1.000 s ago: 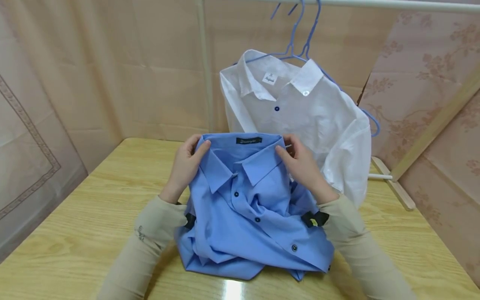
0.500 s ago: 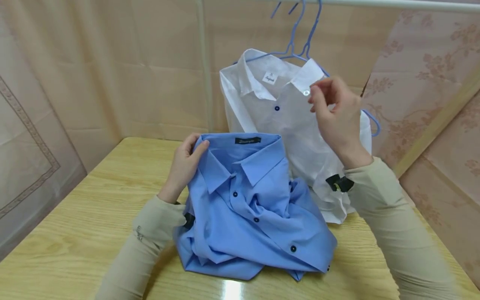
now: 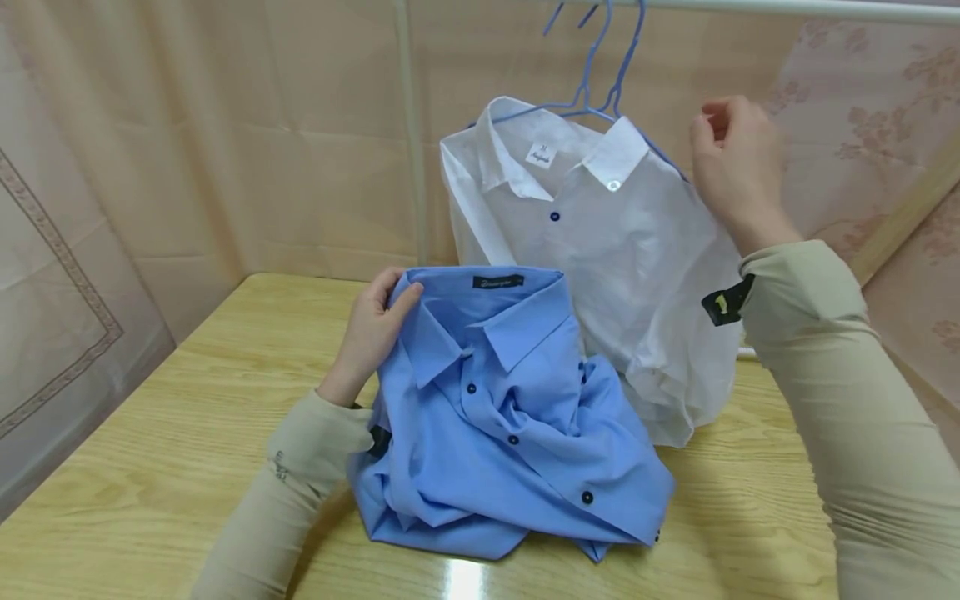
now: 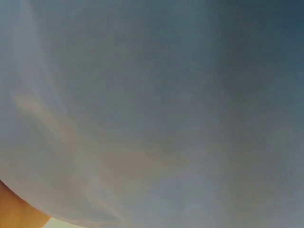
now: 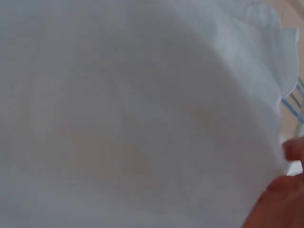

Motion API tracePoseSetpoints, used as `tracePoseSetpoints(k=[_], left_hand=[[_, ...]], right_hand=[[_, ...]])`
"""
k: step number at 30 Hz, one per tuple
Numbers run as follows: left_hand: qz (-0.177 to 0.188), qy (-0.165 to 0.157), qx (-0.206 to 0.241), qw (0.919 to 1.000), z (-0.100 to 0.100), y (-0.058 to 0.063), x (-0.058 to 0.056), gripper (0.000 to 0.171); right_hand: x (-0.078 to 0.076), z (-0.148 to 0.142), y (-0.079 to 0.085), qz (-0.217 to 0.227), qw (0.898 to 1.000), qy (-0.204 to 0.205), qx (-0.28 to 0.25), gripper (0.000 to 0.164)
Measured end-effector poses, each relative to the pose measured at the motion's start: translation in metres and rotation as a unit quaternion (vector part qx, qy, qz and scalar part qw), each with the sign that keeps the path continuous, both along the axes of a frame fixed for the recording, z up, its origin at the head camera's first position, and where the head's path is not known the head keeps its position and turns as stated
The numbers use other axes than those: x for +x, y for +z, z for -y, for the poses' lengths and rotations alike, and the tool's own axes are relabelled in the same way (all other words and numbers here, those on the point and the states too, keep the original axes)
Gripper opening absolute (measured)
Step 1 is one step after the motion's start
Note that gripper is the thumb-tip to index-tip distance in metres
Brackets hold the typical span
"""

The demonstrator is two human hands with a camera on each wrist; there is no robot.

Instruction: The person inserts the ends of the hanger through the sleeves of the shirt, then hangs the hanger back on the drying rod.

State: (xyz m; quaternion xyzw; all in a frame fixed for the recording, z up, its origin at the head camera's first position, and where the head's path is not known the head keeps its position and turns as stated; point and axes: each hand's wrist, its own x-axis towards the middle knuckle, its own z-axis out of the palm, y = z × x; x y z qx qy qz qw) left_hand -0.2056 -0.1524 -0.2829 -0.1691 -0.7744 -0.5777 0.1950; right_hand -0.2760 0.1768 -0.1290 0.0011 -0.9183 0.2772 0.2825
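My left hand (image 3: pixel 369 333) pinches the left end of the blue button-up shirt's collar, thumb in front and fingers behind. The blue shirt (image 3: pixel 480 483) has dark buttons and a black neck label; its collar is upright and its body lies bunched on the table. Raised at the upper right, my right hand (image 3: pixel 738 167) holds nothing visible, its fingers loosely bent beside the shoulder of a white shirt (image 3: pixel 622 258). In the right wrist view, pale cloth (image 5: pixel 118 104) fills most of the picture, with thumb and finger apart at the edge. Blurred cloth (image 4: pixel 166 95) covers the left wrist view.
The white shirt hangs from a blue wire hanger (image 3: pixel 587 71) on a white rail (image 3: pixel 795 8), with another blue hanger hook beside it. A wooden stand leg (image 3: pixel 911 200) slants at the right. The wood-grain table (image 3: pixel 150 433) ends at a beige curtain (image 3: pixel 322 167).
My right hand has let go of the blue collar's right end and moved up and right, past the white shirt's front to its shoulder. The left hand stays on the collar.
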Motion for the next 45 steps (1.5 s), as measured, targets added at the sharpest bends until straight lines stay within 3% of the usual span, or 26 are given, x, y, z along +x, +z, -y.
tracePoseSetpoints(k=[2, 4, 7, 10, 15, 21, 24, 28, 32, 36, 40, 45], left_hand=[[-0.009, -0.001, -0.004, 1.0, 0.0, -0.001, 0.0, 0.021], [-0.015, -0.004, -0.007, 0.9999, 0.0, -0.001, -0.001, 0.021], [-0.017, -0.009, -0.008, 0.9998, -0.001, -0.001, -0.001, 0.021], [-0.016, -0.013, -0.011, 0.9997, -0.001, 0.0, 0.0, 0.022], [-0.013, -0.015, -0.014, 0.9997, -0.001, 0.001, 0.0, 0.022], [-0.012, -0.015, -0.013, 0.9997, -0.001, 0.002, 0.0, 0.022], [-0.013, -0.015, -0.013, 0.9997, 0.002, -0.001, -0.002, 0.022], [-0.009, -0.015, -0.014, 0.9998, 0.008, -0.01, -0.01, 0.024], [-0.014, -0.007, -0.021, 0.9997, 0.012, -0.018, -0.019, 0.029], [-0.018, -0.004, -0.023, 0.9996, 0.011, -0.018, -0.02, 0.031], [-0.014, -0.009, -0.016, 0.9997, 0.008, -0.01, -0.012, 0.025], [-0.014, -0.008, -0.018, 0.9997, 0.004, 0.002, 0.001, 0.022]], right_hand=[[-0.002, -0.007, 0.001, 0.1, 0.995, 0.018, 0.025, 0.057], [-0.005, -0.014, 0.001, 0.166, 0.984, 0.039, 0.047, 0.067], [-0.008, -0.021, -0.001, 0.199, 0.976, 0.061, 0.064, 0.072], [-0.011, -0.023, -0.005, 0.192, 0.978, 0.066, 0.046, 0.074], [-0.013, -0.022, -0.007, 0.17, 0.983, 0.06, -0.031, 0.073], [-0.011, -0.02, -0.003, 0.154, 0.981, 0.075, -0.089, 0.074], [-0.01, -0.019, -0.002, 0.15, 0.978, 0.083, -0.118, 0.074], [-0.01, -0.018, 0.0, 0.135, 0.98, 0.083, -0.119, 0.072], [-0.009, -0.018, 0.002, 0.107, 0.98, 0.088, -0.14, 0.053], [-0.006, -0.019, 0.007, 0.068, 0.977, 0.096, -0.18, 0.031], [0.002, -0.022, 0.011, 0.027, 0.978, 0.09, -0.185, 0.028], [0.018, -0.029, 0.007, -0.013, 0.992, 0.045, -0.116, 0.031]])
